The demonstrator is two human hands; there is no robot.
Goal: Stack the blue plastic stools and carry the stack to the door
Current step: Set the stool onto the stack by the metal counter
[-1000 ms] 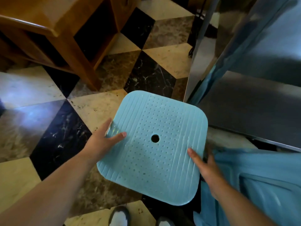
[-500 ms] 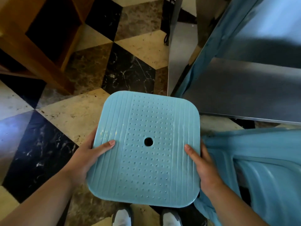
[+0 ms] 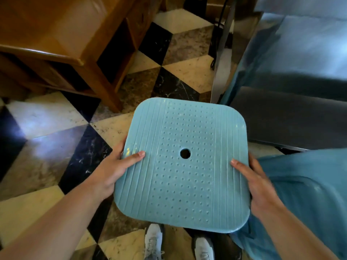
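Stool [image 3: 180, 166] held in the air between both hands, seat up, above the tiled floor [image 3: 47, 128] and just ahead of the person's shoes [image 3: 154, 241].

Left hand [image 3: 110, 173] grips the left seat edge: thumb lies flat on the top surface, fingers curl under the rim and are out of view. Right hand [image 3: 257, 186] mirrors it on the right edge, thumb on top, the rest wrapped underneath. Both hands sit on the near half of the seat, equally close; neither leads.

Key relation: the second blue stool [image 3: 304, 199] lies to the right of the held one, just beside the right hand, apparently on its side, though only part of it shows. Any stacking move therefore goes rightward, and that one likely needs righting first.

Seat: pale blue plastic, square with rounded corners, so no clear long axis. Ribbed bands run along left and right, a dimpled field fills the middle, one round hole at centre. Legs hidden beneath.

Wooden cabinet [image 3: 75, 44] stands far left; a metal unit [image 3: 291, 91] far right.
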